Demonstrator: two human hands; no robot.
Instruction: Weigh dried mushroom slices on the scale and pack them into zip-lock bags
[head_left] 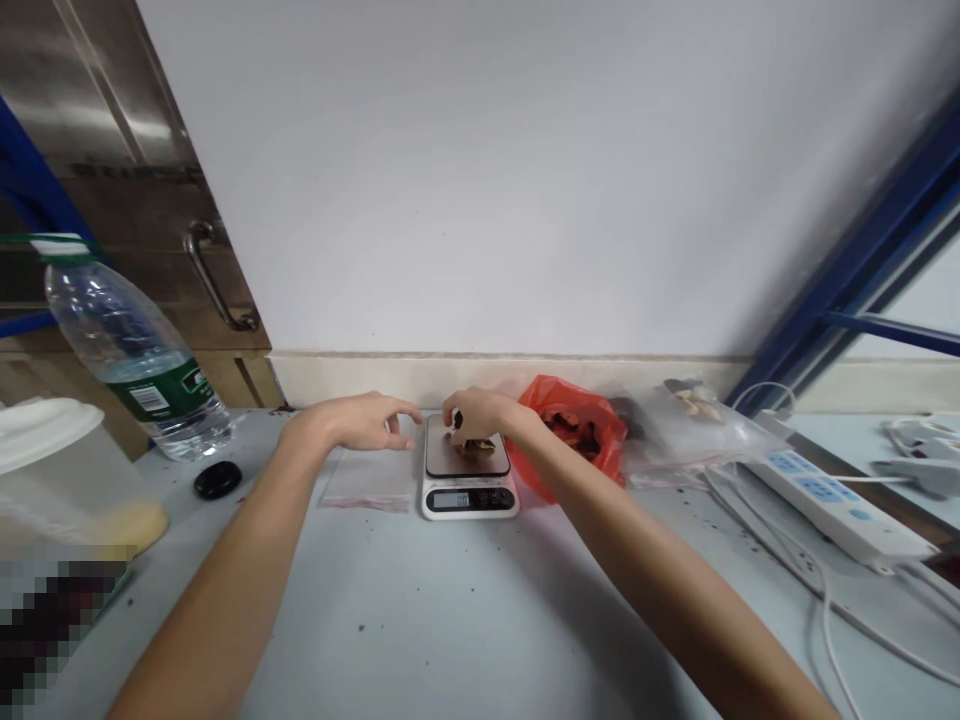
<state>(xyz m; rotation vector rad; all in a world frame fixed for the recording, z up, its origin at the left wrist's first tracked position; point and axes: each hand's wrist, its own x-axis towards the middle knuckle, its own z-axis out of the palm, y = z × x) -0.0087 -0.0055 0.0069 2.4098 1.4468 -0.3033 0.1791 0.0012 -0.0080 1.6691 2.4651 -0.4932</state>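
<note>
Dried brown pieces (481, 448) on digital kitchen scale (442, 460), half-hidden beneath right hand (478, 412), grip impossible to tell; left hand (367, 421), grip spread

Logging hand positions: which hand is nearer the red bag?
Right. The right hand is over the scale, beside the red bag; the left hand is farther, left of the scale.

Pieces (480, 449) lie on the scale (442, 462); a bag (613, 432) sits right of it, a bottle (142, 350) well left, the wall (465, 190) behind.
</note>
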